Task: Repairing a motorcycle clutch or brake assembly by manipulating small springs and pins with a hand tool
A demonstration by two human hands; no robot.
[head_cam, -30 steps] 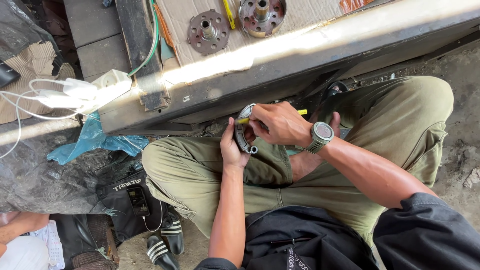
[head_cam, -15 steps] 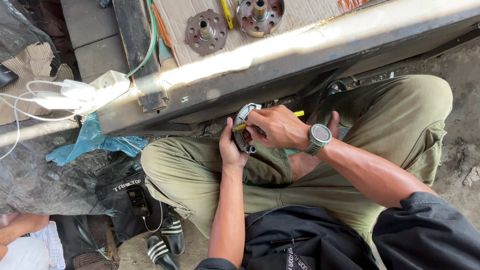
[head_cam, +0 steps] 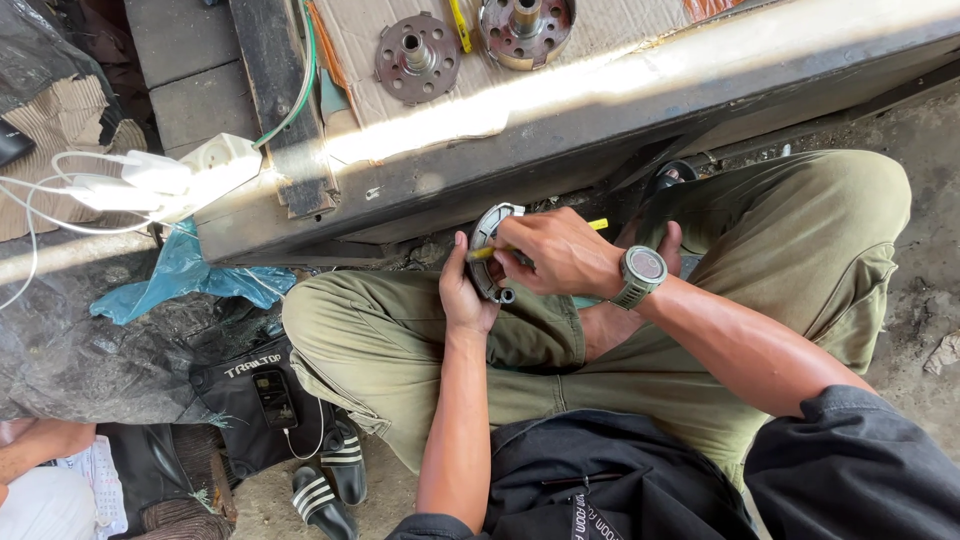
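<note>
Fingers of the right hand [head_cam: 560, 255] are pinching a yellow-handled tool [head_cam: 598, 225] against the round metal part [head_cam: 487, 232], left hand [head_cam: 462, 295] cupping it, work looking midway.

A rough repair workshop: metal hubs [head_cam: 417, 57] on a grimy workbench [head_cam: 560, 150], bare concrete ground [head_cam: 915, 300]

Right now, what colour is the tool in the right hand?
Yellow; the head view shows the tool best.
</note>
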